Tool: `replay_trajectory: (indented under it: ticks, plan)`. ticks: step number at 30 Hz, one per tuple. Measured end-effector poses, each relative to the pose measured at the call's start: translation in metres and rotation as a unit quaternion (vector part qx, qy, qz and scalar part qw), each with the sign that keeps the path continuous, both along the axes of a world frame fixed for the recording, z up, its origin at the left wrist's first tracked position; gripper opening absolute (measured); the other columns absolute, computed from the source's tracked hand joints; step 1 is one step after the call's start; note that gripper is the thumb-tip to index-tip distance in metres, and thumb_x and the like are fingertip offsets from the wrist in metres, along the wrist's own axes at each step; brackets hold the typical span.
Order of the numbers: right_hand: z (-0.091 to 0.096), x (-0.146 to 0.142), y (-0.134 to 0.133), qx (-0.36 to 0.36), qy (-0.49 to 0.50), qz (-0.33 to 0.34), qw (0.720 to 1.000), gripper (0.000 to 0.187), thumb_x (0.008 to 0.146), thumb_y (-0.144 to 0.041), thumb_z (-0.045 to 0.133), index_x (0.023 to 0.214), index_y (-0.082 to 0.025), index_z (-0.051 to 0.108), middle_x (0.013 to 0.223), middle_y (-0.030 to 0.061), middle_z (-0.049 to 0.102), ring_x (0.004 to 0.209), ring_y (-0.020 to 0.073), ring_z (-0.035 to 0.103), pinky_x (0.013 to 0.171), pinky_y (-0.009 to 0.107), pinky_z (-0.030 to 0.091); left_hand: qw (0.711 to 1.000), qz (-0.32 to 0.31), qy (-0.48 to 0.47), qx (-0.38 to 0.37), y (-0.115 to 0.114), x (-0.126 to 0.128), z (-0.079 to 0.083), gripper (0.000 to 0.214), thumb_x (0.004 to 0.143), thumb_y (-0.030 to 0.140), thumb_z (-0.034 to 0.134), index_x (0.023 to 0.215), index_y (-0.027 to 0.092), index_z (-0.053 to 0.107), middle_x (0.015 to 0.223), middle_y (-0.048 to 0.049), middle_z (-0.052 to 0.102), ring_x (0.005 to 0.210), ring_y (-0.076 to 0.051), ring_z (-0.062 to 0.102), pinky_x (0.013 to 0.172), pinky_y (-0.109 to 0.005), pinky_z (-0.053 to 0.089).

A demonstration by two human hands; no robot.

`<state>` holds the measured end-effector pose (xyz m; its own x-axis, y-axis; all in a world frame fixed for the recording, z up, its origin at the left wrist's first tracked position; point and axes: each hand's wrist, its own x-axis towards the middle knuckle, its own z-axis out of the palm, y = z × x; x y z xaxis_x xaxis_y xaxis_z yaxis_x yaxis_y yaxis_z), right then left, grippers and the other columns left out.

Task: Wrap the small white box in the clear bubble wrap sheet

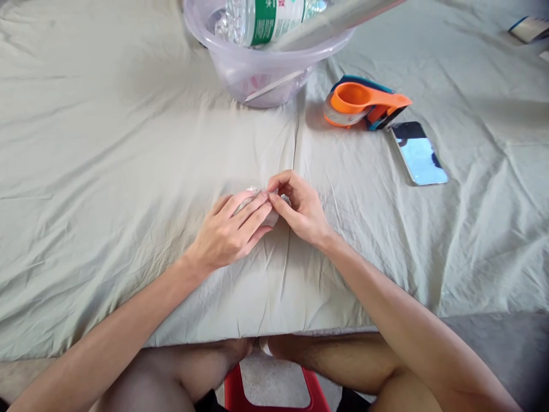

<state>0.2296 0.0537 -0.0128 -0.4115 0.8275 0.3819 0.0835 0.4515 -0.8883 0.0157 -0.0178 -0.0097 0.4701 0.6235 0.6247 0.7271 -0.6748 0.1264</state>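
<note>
My left hand lies over a small pale object wrapped in clear film on the cloth-covered table, fingers together and pressing on it. My right hand meets it from the right, thumb and fingertips pinched on the wrapping at the object's top. Most of the object is hidden under both hands.
A clear plastic basin at the far middle holds a green-labelled water bottle and a roll of clear film. An orange tape dispenser and a phone lie to the right. A red stool shows below between my knees.
</note>
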Motion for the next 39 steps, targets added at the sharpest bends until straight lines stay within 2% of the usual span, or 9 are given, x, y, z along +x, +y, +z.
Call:
replay_trajectory:
  ticks: [3, 8, 14, 19, 25, 28, 30, 34, 39]
  plan:
    - [0.0032, -0.0002, -0.0018, 0.033, -0.007, -0.01, 0.999, 0.017, 0.113, -0.039, 0.063, 0.105, -0.026, 0.072, 0.105, 0.0047, 0.074, 0.094, 0.0199, 0.068, 0.086, 0.04, 0.058, 0.999, -0.015, -0.004, 0.036, 0.0015, 0.0002, 0.0007, 0.043, 0.112, 0.019, 0.071, 0.155, 0.019, 0.064, 0.142, -0.0155, 0.082, 0.13, -0.033, 0.081, 0.107, -0.049, 0.071]
    - [0.0051, 0.0006, -0.0027, 0.032, -0.016, -0.046, 0.998, 0.023, 0.113, -0.033, 0.059, 0.102, -0.025, 0.079, 0.109, 0.0065, 0.075, 0.093, 0.0195, 0.069, 0.076, 0.037, 0.055, 0.998, -0.019, -0.058, 0.017, 0.0037, -0.0023, -0.0036, 0.035, 0.114, 0.025, 0.069, 0.149, 0.022, 0.068, 0.134, -0.0148, 0.075, 0.119, -0.029, 0.081, 0.097, -0.046, 0.075]
    - [0.0018, 0.0007, -0.0001, -0.056, 0.022, 0.005, 0.998, 0.025, 0.109, -0.051, 0.072, 0.11, -0.026, 0.074, 0.101, 0.0026, 0.074, 0.088, 0.0179, 0.068, 0.078, 0.035, 0.058, 0.99, -0.053, -0.13, 0.0, 0.005, 0.0015, -0.0037, 0.036, 0.112, 0.012, 0.066, 0.144, 0.028, 0.071, 0.13, -0.0062, 0.082, 0.134, -0.027, 0.079, 0.114, -0.051, 0.071]
    - [0.0013, 0.0005, -0.0001, -0.069, 0.035, 0.009, 0.997, 0.034, 0.108, -0.06, 0.074, 0.116, -0.027, 0.073, 0.103, 0.0027, 0.071, 0.092, 0.019, 0.068, 0.081, 0.036, 0.06, 0.986, -0.062, -0.156, 0.001, 0.004, 0.0059, -0.0017, 0.036, 0.112, 0.009, 0.069, 0.141, 0.028, 0.07, 0.131, -0.0034, 0.083, 0.138, -0.026, 0.079, 0.114, -0.049, 0.073]
    - [0.0012, 0.0007, 0.0004, -0.057, 0.037, 0.015, 0.998, 0.034, 0.109, -0.06, 0.073, 0.116, -0.026, 0.073, 0.104, 0.0029, 0.072, 0.091, 0.018, 0.067, 0.077, 0.034, 0.058, 0.947, -0.055, -0.279, -0.15, 0.0006, 0.006, 0.0001, 0.036, 0.113, 0.029, 0.075, 0.145, 0.029, 0.06, 0.155, -0.0125, 0.063, 0.171, -0.036, 0.05, 0.119, -0.05, 0.071]
    - [0.0005, 0.0, 0.0008, -0.052, 0.036, 0.016, 0.998, 0.037, 0.107, -0.063, 0.074, 0.115, -0.027, 0.071, 0.105, 0.0031, 0.072, 0.092, 0.0184, 0.068, 0.079, 0.035, 0.06, 0.928, -0.055, -0.316, -0.189, 0.0002, 0.0058, -0.0025, 0.045, 0.114, 0.042, 0.075, 0.151, 0.033, 0.052, 0.149, -0.0106, 0.066, 0.168, -0.035, 0.055, 0.115, -0.047, 0.073]
    - [0.0002, -0.0004, 0.0009, -0.057, 0.046, 0.011, 0.997, 0.037, 0.106, -0.062, 0.078, 0.114, -0.027, 0.068, 0.106, 0.002, 0.071, 0.091, 0.0173, 0.068, 0.08, 0.034, 0.06, 0.942, -0.051, -0.291, -0.161, 0.0013, 0.0051, -0.0046, 0.048, 0.114, 0.039, 0.075, 0.155, 0.032, 0.05, 0.142, -0.0081, 0.072, 0.159, -0.032, 0.066, 0.113, -0.044, 0.074]
    - [0.0012, -0.0008, 0.0004, -0.053, 0.041, 0.001, 0.998, 0.036, 0.105, -0.06, 0.08, 0.104, -0.027, 0.068, 0.1, 0.0006, 0.071, 0.087, 0.0162, 0.067, 0.079, 0.034, 0.058, 0.986, -0.043, -0.161, 0.008, 0.0055, 0.0035, -0.0042, 0.037, 0.112, 0.017, 0.076, 0.146, 0.024, 0.064, 0.131, -0.0057, 0.084, 0.137, -0.026, 0.081, 0.111, -0.038, 0.073]
    - [0.0016, -0.001, -0.0014, 0.021, 0.016, -0.046, 0.999, 0.03, 0.108, -0.052, 0.079, 0.094, -0.025, 0.08, 0.102, 0.0038, 0.073, 0.092, 0.0185, 0.07, 0.082, 0.038, 0.059, 0.993, 0.01, -0.044, 0.11, 0.0075, 0.0032, 0.004, 0.025, 0.11, 0.018, 0.079, 0.135, 0.016, 0.073, 0.123, -0.0069, 0.09, 0.118, -0.026, 0.087, 0.092, -0.037, 0.069]
